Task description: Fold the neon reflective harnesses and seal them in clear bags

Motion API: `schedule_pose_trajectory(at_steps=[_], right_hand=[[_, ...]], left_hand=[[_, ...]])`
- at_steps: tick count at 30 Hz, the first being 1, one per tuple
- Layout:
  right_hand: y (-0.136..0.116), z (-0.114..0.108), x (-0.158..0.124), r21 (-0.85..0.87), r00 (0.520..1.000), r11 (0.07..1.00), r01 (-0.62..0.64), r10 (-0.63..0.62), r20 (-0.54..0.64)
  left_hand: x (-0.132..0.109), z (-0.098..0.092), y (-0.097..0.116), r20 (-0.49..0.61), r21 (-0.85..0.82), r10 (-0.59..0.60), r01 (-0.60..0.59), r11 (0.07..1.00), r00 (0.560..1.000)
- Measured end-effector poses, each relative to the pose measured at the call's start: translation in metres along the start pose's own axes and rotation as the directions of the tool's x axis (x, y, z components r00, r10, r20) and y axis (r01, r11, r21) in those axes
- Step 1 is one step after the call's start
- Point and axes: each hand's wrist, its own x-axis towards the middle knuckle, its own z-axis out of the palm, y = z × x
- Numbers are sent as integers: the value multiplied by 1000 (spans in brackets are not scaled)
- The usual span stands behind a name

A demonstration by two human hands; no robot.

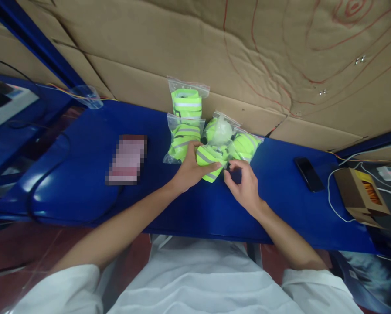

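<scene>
My left hand (192, 169) is wrapped round a folded neon-yellow fabric bundle (211, 162) with grey stripes, thumb across its front. At the bundle's right edge, my right hand (244, 183) has its thumb and forefinger curled close together; whatever lies between them is too small to make out. Behind the hands are clear zip bags of similar yellow fabric: an upper left bag (187, 104), one below it (185, 139), and a right bag (246, 146). A crumpled clear plastic piece (222, 131) rests among them.
On the blue table (188, 213) lie a blurred pinkish rectangle (127, 160) at left and a black phone (309, 174) at right. An open cardboard box (358, 194) and white cables are at far right. A cardboard wall (149, 48) rises behind; a clear plastic cup (90, 97) stands near it.
</scene>
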Motion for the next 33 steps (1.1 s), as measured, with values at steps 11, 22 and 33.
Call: schedule_pose_trajectory(at_steps=[11, 22, 33], right_hand=[[-9, -3, -1, 7, 997, 1000, 26, -26, 78], [-14, -6, 1, -68, 989, 987, 146, -145, 32], [-15, -10, 3, -179, 983, 968, 178, -184, -18]], left_hand=[[-3, -3, -16, 118, 492, 256, -281, 824, 959], [-16, 9, -25, 207, 668, 370, -407, 623, 906], [-19, 18, -16, 332, 816, 444, -490, 307, 832]])
